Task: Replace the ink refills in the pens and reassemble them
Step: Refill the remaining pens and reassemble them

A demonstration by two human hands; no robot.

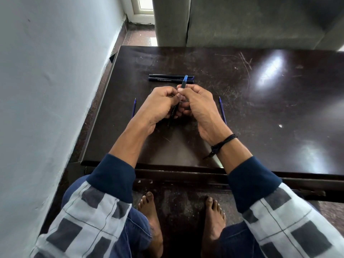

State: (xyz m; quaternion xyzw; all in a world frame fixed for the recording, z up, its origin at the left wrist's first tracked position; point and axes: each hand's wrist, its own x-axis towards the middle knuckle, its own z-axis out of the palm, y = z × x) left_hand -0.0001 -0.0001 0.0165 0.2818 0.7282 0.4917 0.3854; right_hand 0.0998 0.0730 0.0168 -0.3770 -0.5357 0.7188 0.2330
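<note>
Checked grey-and-white sleeves [89, 211] with navy cuffs filled the bottom of the view. Blue jeans [137, 229] lay beneath them, and two bare feet [149, 211] stood on a dark speckled floor [178, 205] under the table edge.

Surface: dark brown table [260, 127], glossy, much scratched, with two bright patches of glare on its right half.

Both hands were raised over the middle of the table, close together and touching.
- Left hand [160, 103]: fingers curled round the lower barrel of a dark pen [184, 83].
- Right hand [197, 103]: thumb and forefinger pinched the same pen near its blue upper end, which stuck up past the knuckles. A black cord bracelet [222, 144] sat on that wrist.
- The pen's lower end showed below the left palm; it could not be told whether it touched the table.

On the table:
- Rear pen [167, 76] and front pen [167, 80] lay side by side, touching, just beyond the hands. The front one bore white lettering.
- Left refill [134, 108], blue, lay near the left hand.
- Right refill [222, 110], blue, lay near the right hand.

Room: white wall [46, 71] close on the left, grey sofa [242, 21] against the table's far edge, and a white door frame [143, 6] at the top beyond a strip of reddish-brown floor.
</note>
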